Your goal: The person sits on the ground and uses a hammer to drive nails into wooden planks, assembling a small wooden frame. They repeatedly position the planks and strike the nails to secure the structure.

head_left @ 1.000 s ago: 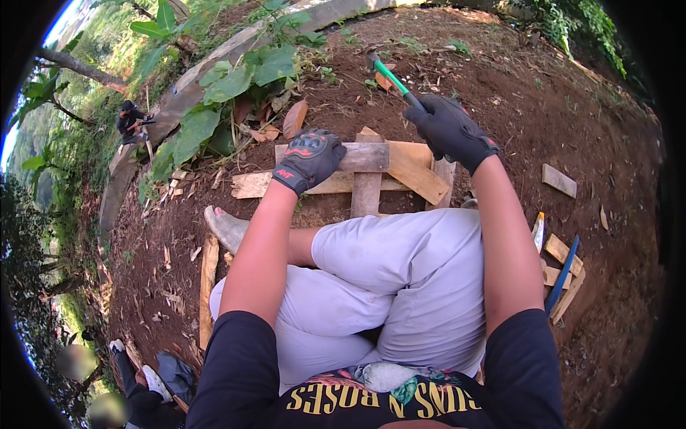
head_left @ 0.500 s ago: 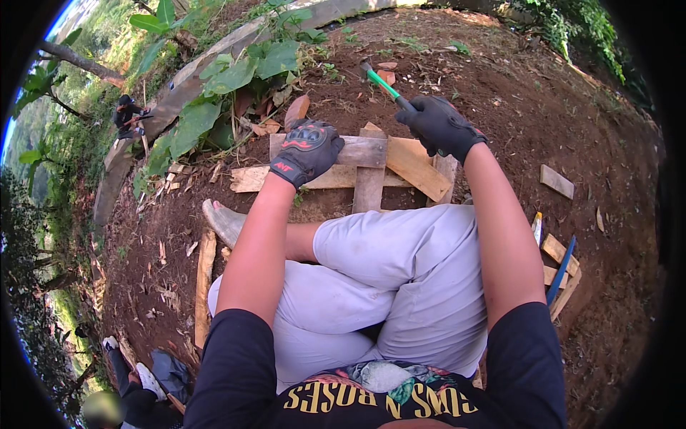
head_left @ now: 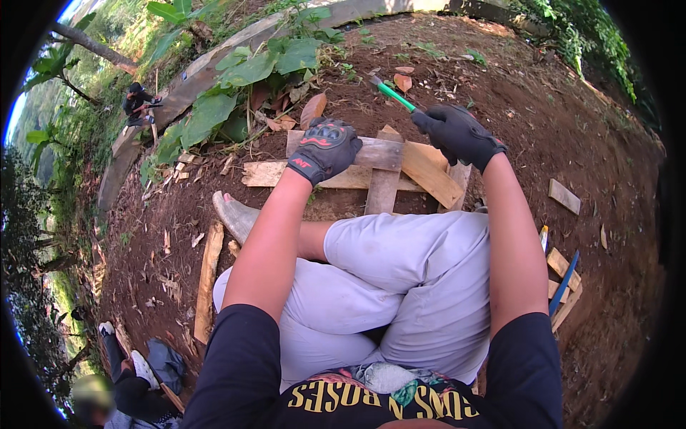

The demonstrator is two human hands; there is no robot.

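Note:
Both my hands wear black work gloves. My left hand [head_left: 325, 149] is closed over a short greyish wooden plank [head_left: 381, 153], its fingertips mostly hidden. My right hand [head_left: 457, 132] grips a hammer [head_left: 395, 94] by its dark grip; the green shaft points up and left, with the small head above the soil. Under the grey plank, an upright wooden piece [head_left: 383, 191] crosses a long pale board [head_left: 264, 174]. A slanted yellowish board [head_left: 431, 175] lies just right of the crossing, below my right hand.
My bent legs [head_left: 400, 250] lie close below the boards. At right are a loose wood block [head_left: 564, 196], a blue strip-like tool [head_left: 564, 282] and wood offcuts [head_left: 559, 264]. A long timber piece [head_left: 209, 282] lies at left. Other people [head_left: 136, 104] sit at far left and lower left.
The whole view has shifted, so hands and boards sit slightly further right in the picture. My left hand stays on the plank, and my right hand still holds the hammer raised.

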